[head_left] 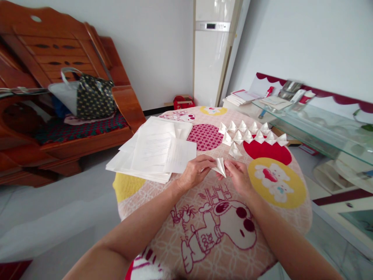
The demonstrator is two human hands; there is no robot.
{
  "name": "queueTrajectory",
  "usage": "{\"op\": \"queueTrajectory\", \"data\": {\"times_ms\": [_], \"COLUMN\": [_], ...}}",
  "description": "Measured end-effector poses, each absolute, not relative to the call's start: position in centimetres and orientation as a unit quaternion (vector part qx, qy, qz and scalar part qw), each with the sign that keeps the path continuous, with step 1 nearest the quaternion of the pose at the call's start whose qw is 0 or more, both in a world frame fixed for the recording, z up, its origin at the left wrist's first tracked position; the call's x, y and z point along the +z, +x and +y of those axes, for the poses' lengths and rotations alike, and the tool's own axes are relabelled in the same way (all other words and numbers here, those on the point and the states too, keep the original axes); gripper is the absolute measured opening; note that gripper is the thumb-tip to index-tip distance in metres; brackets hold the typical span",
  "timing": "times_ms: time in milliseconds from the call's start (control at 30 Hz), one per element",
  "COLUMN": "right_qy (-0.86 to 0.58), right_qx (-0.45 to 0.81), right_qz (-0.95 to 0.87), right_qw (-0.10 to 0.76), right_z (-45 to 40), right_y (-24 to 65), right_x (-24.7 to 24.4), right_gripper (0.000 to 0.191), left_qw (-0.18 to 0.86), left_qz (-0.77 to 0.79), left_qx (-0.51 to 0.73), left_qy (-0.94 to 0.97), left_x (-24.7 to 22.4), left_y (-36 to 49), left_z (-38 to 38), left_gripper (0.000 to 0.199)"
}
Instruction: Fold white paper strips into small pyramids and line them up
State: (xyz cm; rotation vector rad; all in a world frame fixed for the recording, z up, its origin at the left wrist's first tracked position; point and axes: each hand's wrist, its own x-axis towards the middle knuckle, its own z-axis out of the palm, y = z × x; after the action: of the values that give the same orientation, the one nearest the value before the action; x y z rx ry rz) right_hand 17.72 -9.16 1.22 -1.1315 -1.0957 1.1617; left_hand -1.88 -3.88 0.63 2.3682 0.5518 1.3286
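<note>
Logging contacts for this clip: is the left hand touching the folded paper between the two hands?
Touching. The head view shows the left hand gripping the folded paper at its left side, without a gap.

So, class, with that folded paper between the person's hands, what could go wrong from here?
1. The folded paper is in the left hand's fingertips, with the right hand at its other side; too hard a squeeze might crush it.
2. A lone folded piece stands just beyond the hands, so a knuckle could knock it.
3. The loose sheets reach the table's left edge and might slide off if bumped.
</note>
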Motion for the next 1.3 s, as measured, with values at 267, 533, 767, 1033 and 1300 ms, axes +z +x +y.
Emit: {"op": "queueTrajectory", "data": {"times_ms": [267,533,767,1033,1300], "right_qy": [-0.470,-0.443,-0.416,-0.428,-0.442], "right_qx": [0.533,0.554,0.542,0.524,0.517], "right_qz": [-0.437,-0.454,-0.484,-0.499,-0.506], "right_qw": [0.551,0.539,0.546,0.542,0.530], "right_z": [-9.05,-9.25,-9.51,-9.50,-9.40], "right_y": [17.55,17.53,17.69,17.63,17.59], "right_x": [1.21,1.19,1.49,1.54,1.39], "right_gripper": [0.038,0.033,0.029,0.030,0.031], "left_qw": [0.220,0.423,0.692,0.741,0.746], "left_qz": [0.187,0.263,0.259,0.266,0.292], "left_qx": [0.436,0.429,0.409,0.370,0.370], "left_qy": [0.853,0.754,0.535,0.493,0.470], "left_x": [1.21,1.32,1.23,1.10,1.06], "left_y": [-1.80,-1.35,-1.10,-0.92,-0.99], "left_z": [-3.99,-3.86,-3.42,-3.67,-3.61], "left_gripper": [0.020,0.016,0.048,0.047,0.048]}}
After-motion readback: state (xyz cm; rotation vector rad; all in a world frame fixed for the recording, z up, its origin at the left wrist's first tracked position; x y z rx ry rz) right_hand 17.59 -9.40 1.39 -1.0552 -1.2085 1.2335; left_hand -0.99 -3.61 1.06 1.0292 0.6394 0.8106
